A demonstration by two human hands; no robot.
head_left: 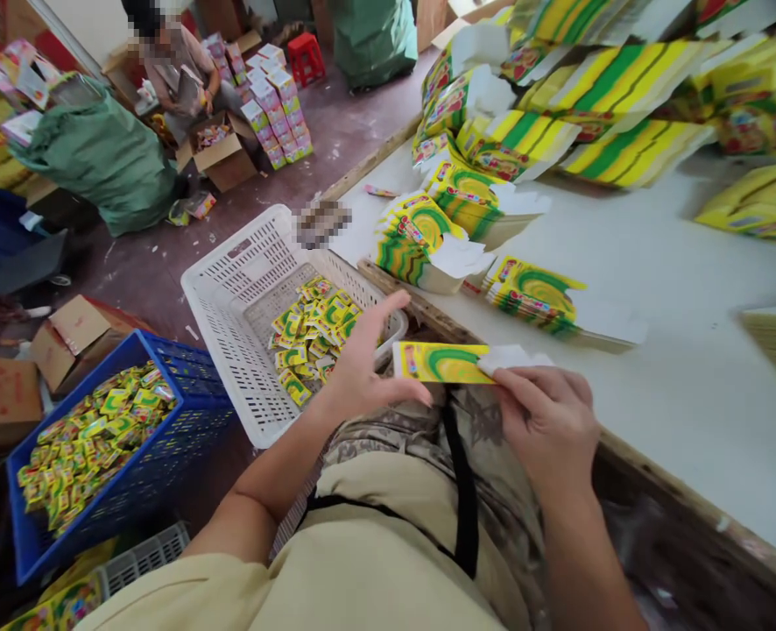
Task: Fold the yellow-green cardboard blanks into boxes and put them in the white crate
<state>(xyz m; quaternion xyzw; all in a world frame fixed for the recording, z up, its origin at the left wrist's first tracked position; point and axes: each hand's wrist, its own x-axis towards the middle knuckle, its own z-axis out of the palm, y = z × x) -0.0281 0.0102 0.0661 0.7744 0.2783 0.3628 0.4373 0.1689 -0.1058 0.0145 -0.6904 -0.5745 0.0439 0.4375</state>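
Observation:
A flat yellow-and-green printed carton [441, 362] is in my right hand [549, 416], pinched at its white flap end. My left hand [368, 364] is spread, thumb and fingers apart, near the carton's far end; I cannot tell whether it touches. Beyond my left hand, a white plastic basket [221, 298] holds many small yellow-green packets [306, 329]. A short stack of flat cartons [532, 294] lies on the white table [677, 350] past my right hand. Two thicker carton stacks [420, 232] stand close to the table's wooden edge.
More carton piles [598, 96] cover the table's back. A blue crate [197, 377] full of packets stands at the left. Across the floor, a person [178, 66] sits by an open cardboard box [223, 158], stacked pink boxes [279, 114], a red stool [306, 57] and green sacks [99, 158].

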